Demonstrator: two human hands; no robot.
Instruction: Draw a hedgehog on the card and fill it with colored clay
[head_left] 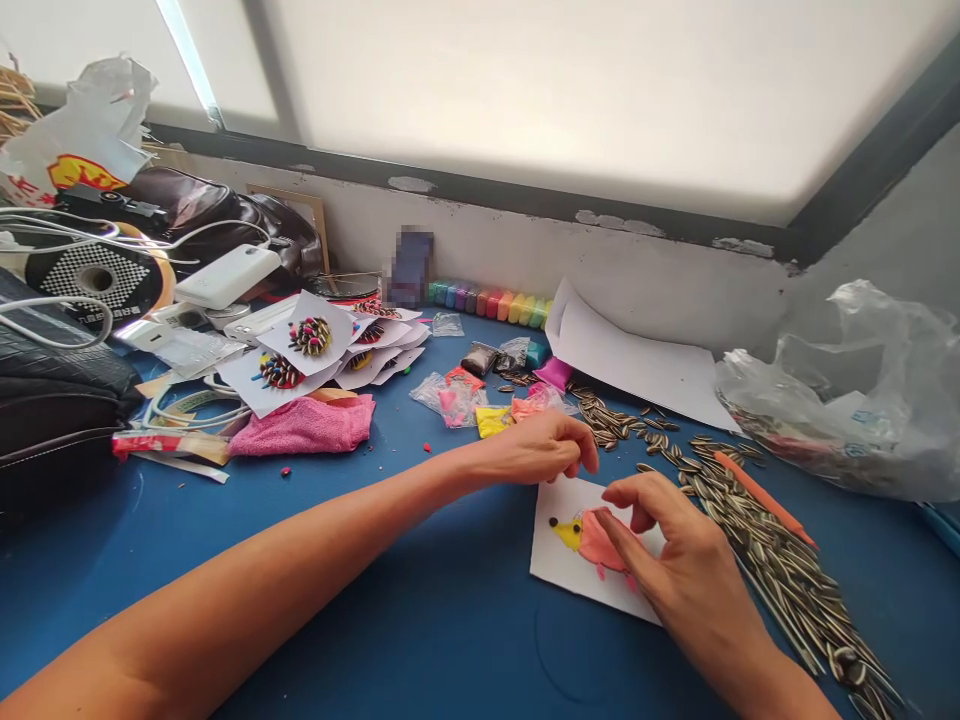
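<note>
A white card (555,565) lies on the blue table with a clay hedgehog on it. The hedgehog has a pink body (598,545), a yellow face (571,533) and black dots for nose and eye. Over the right part of the card is my right hand (694,560); thumb and index finger are apart, with the thumb tip at the pink clay. My left hand (551,447) hovers by the card's far edge, fingers curled downward and closed; whatever they hold, if anything, is hidden. Striped sunflower seeds (780,545) are spread right of the card.
An orange stick-like tool (765,500) lies among the seeds. Clay packets (493,421) sit behind my left hand. Finished seed hedgehog cards (319,345) are stacked beside a pink cloth (304,425). Paper sheets (637,350) and a plastic bag (847,390) stand at the back right.
</note>
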